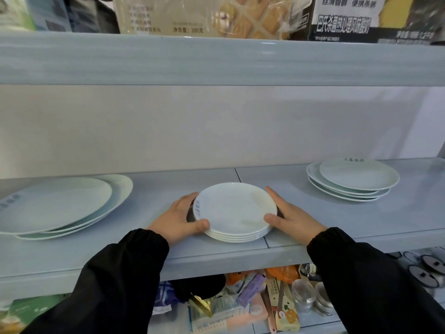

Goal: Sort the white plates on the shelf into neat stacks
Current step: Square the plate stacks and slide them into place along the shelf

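**shelfwatcher:** ok so the small plate stack is sat near the front edge of the shelf, roughly mid-width, right by the seam between two shelf panels. About five white plates can be counted in it, edges lined up pretty evenly. Faint blue lettering is seen on the top plate's left rim.

**dishnerd42:** and the hands?

**shelfwatcher:** the stack is clasped from both sides. The left hand is pressed against its left edge, thumb laid over the front rim, other fingers curled round the far side. The right hand is set against the right edge, thumb touching the front rim, index finger stretched along the far side. So both are wrapped on the stack, not fisted. Whether it's lifted or resting on the shelf can't be told for sure, though it looks to be sitting flat. Black sleeves are worn on both arms.

**dishnerd42:** other plates?

**shelfwatcher:** a pile of large plates is found toward the left end, fanned out and not squared up. A medium pile is parked toward the right end near the back, the top plate shifted off-centre, dark lettering on its far rim. Both are well apart from the middle stack.

**dishnerd42:** around it?

**shelfwatcher:** boxed food is stored on the shelf above, and packets and glass jars are crammed in below.
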The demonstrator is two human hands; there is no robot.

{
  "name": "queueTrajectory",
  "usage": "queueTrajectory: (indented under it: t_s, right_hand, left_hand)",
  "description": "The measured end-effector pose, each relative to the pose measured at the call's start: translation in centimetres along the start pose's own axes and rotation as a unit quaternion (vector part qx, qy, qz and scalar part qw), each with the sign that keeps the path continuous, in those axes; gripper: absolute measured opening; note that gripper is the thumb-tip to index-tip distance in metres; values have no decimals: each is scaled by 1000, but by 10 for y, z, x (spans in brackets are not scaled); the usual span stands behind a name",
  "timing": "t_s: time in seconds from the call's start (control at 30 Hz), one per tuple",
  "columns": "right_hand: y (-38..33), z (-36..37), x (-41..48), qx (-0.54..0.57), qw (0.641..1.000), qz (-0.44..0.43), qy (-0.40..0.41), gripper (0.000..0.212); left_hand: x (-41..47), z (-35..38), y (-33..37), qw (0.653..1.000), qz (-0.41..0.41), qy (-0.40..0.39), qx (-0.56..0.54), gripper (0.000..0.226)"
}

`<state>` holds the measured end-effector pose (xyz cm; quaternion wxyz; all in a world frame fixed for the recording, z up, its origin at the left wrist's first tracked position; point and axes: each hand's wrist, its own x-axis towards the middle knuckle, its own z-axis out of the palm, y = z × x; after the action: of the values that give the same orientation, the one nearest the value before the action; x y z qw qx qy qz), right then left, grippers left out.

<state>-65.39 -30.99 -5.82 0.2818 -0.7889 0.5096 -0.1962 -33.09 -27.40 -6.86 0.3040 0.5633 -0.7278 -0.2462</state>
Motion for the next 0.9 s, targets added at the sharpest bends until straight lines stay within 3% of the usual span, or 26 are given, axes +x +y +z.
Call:
queueTrajectory:
  t_s: [0.07,0.17,0.23,0.3,0.53,0.7,0.8,0.9]
  right_hand:
    - [0,-3,0,-28,999,-10,-20,111]
    - [1,-5,0,-33,998,-43,-31,122]
    - [0,-4,1,-18,997,-67,-20,109]
    - [-2,-2,0,-14,997,-79,-4,96]
    - [1,-2,-3,-5,996,-86,1,101]
    - [1,-1,-1,-20,996,-81,4,109]
    - [-2,-3,-4,-27,996,-83,4,89]
    - [-6,-3,-6,-23,996,-82,7,83]
  left_hand:
    - [1,-1,0,999,41,-23,12,92]
    - [1,-1,0,996,15,-19,86,117]
    - [0,1,-2,994,-8,-10,111,130]
    - [-1,1,-3,994,-7,0,113,128]
    - [-9,0,7,994,-9,22,107,120]
    - [-4,3,2,992,-9,-17,127,144]
    - [-1,5,0,989,-8,-30,143,143]
    - [-2,4,0,990,-8,-24,140,138]
